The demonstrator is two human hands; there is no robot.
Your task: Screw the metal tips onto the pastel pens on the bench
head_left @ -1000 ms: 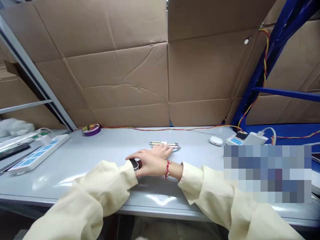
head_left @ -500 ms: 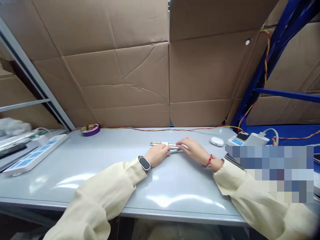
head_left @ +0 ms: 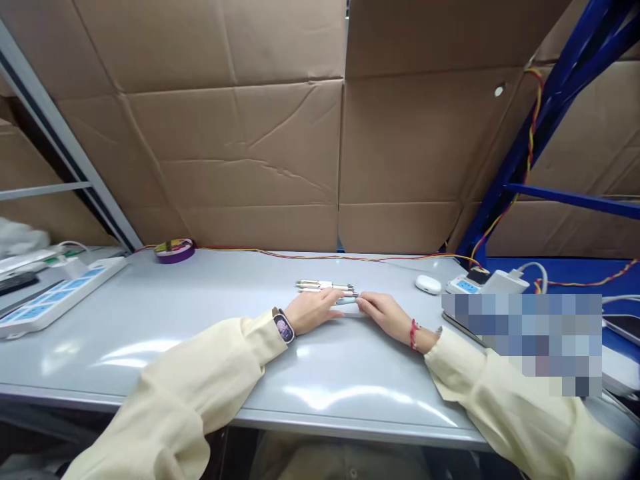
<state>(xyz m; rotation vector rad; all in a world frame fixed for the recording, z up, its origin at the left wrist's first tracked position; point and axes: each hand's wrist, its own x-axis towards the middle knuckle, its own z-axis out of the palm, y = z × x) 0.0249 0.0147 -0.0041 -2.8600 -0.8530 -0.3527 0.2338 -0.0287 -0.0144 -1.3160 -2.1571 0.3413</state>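
Several slim pens lie side by side at mid-table, their tips to the right. The white pens (head_left: pixel 325 285) form the farther part of the row, and a light blue pen (head_left: pixel 346 301) lies nearest me. My left hand (head_left: pixel 313 311), with a watch on its wrist, is closed around the left part of the light blue pen and covers it. My right hand (head_left: pixel 383 310) pinches this pen's dark tip between thumb and fingers. A red bracelet circles the right wrist.
A purple-edged tape roll (head_left: pixel 174 251) and a white power strip (head_left: pixel 65 297) are on the left. To the right are a white earbud case (head_left: pixel 428 285), another power strip (head_left: pixel 463 285) and a white charger (head_left: pixel 505 281). Cardboard (head_left: pixel 250 133) walls the back.
My right hand has come nearer me, from the white pens to the light blue pen's tip. My left hand has also shifted slightly nearer, uncovering more of the white pens.
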